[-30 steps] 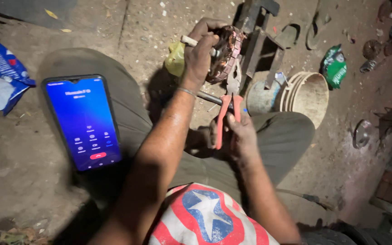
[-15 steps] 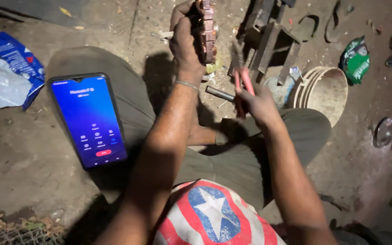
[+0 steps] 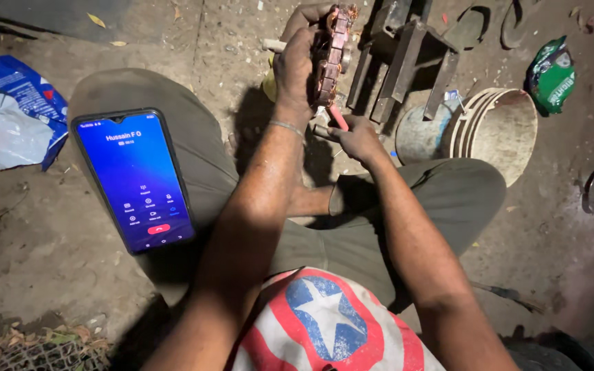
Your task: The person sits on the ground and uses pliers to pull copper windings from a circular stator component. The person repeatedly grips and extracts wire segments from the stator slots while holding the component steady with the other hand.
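Observation:
My left hand (image 3: pixel 298 60) grips a round motor stator with copper windings (image 3: pixel 331 51), held on edge near the top of the view. My right hand (image 3: pixel 356 135) holds red-handled pliers (image 3: pixel 337 115) just below the stator, their jaws hidden behind it. A smartphone with a lit blue screen (image 3: pixel 135 178) rests on my left knee. I sit cross-legged on the ground in grey trousers.
A dark metal stand (image 3: pixel 407 51) sits behind the stator. A stack of worn white bowls (image 3: pixel 500 130) lies right of my right knee, with a green packet (image 3: pixel 550 74) beyond. A blue and white plastic bag (image 3: pixel 8 117) lies at the far left.
The left hand has turned the stator from flat to on edge. The right hand with the pliers has moved up and forward, close under it.

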{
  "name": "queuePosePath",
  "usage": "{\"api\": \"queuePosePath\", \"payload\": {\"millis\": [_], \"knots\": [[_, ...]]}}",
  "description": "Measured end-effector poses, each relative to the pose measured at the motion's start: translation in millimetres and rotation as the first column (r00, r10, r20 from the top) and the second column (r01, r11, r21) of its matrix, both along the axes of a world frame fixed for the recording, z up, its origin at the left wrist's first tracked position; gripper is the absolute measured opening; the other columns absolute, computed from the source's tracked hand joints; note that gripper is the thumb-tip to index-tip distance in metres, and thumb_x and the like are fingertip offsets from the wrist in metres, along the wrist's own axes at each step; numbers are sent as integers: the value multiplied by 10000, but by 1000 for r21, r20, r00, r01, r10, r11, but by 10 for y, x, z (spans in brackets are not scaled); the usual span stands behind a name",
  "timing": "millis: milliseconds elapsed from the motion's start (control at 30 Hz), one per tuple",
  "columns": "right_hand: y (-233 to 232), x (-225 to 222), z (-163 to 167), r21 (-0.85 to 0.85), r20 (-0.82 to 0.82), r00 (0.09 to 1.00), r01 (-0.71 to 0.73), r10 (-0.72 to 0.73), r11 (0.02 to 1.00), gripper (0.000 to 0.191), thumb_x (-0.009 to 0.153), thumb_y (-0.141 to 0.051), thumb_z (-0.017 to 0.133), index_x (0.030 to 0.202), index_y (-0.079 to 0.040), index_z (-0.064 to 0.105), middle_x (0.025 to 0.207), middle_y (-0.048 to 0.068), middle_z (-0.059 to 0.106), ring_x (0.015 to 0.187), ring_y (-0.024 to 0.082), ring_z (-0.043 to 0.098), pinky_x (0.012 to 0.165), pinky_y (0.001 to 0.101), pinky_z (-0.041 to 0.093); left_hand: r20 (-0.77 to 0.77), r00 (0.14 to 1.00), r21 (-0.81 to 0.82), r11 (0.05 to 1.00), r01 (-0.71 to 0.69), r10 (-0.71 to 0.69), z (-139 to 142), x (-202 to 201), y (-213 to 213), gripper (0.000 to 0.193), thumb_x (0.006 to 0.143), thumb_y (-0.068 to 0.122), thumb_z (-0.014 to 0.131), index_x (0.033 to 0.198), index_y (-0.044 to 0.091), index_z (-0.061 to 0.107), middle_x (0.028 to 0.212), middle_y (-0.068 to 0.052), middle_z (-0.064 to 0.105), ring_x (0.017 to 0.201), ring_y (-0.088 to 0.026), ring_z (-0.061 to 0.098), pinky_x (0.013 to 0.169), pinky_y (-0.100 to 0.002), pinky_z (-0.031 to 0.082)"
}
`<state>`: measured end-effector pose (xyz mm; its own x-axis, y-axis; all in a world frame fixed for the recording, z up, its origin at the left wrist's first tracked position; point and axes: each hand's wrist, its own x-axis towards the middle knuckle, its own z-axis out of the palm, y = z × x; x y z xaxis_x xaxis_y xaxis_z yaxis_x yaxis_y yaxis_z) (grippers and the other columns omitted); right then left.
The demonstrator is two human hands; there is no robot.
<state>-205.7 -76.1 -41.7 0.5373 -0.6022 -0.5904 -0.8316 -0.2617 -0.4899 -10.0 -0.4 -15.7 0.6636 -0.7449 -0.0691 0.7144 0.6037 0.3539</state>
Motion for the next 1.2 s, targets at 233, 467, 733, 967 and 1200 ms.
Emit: {"api": "queuePosePath", "payload": {"millis": [233, 467, 733, 967, 1200], "knots": [[160, 35, 794, 125, 30, 968, 243, -249, 962, 374, 948, -217, 714, 1241, 15, 708, 700, 63, 626, 545, 117, 548, 465, 314, 402, 103, 988, 116, 985, -125, 113, 86, 19, -8, 278, 962, 157, 487, 1176, 29, 609, 1016, -62, 665, 852, -119, 643, 753, -273, 547], [424, -251, 1454, 34, 445, 894, 31, -43, 999, 416, 939, -183, 741, 1296, 13, 662, 1128, 78, 722, 983, 103, 644, 868, 281, 542, -24, 999, 276, 960, 43, -38, 239, 51, 95, 263, 910, 172, 481, 1115, 81, 618, 821, -78, 652, 571, -151, 606, 443, -286, 487], [425, -289, 1302, -11, 422, 907, 10, -4, 1000, 415, 921, -206, 755, 1259, 22, 677, 1092, 75, 730, 1001, 137, 647, 907, 306, 540, -31, 999, 317, 947, 46, -38, 209, -8, 43, 276, 912, 111, 497, 1141, 28, 627, 976, -102, 671, 700, -169, 660, 606, -321, 599], [417, -311, 1247, 18, 462, 885, 58, -60, 998, 464, 929, -203, 751, 1319, 29, 653, 1178, 92, 741, 1058, 135, 652, 957, 305, 530, 34, 999, 281, 959, -32, 23, 4, -62, -4, 359, 943, 150, 471, 1229, 24, 648, 1092, -69, 696, 828, -119, 658, 686, -276, 581], [371, -297, 1126, 23, 432, 896, 98, -98, 995, 498, 923, -220, 743, 1346, 22, 641, 1193, 88, 743, 1039, 136, 664, 937, 315, 540, 462, 875, 453, 810, -373, 145, -251, -131, -116, 292, 1008, 81, 518, 1233, -4, 683, 1209, -74, 689, 1120, -164, 626, 1024, -309, 500]]}}
